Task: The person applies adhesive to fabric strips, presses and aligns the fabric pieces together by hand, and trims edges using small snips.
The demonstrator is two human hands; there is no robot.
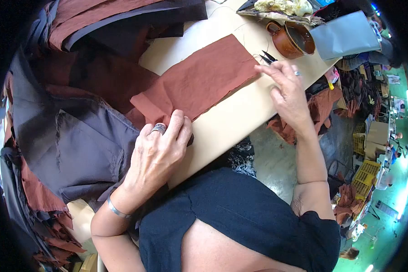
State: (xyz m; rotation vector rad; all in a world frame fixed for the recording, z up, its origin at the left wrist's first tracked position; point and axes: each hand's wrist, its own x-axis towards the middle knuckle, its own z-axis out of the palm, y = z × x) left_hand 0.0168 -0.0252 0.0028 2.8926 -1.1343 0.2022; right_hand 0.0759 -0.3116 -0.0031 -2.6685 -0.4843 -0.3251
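Observation:
A rust-brown piece of cloth [208, 75] lies flat on the cream table [226, 122], its near left end folded over. My left hand [161, 145], with rings on a finger, has its fingers bent together on that folded end, pinching the cloth. My right hand [288, 93] is at the cloth's far right corner, fingers partly spread, with the fingertips at the cloth's edge; nothing is held in it. Just beyond these fingertips lies a small black pointed tool [268, 56], partly hidden. Dark grey cloth [77, 145] is heaped to the left of my left hand.
Behind my right hand stands a brown mug [292, 40], beside a grey-blue packet [347, 36]. Folded brown and dark cloth [99, 18] is stacked at the upper left. Yellow crates [366, 179] and cloth scraps lie on the floor at right.

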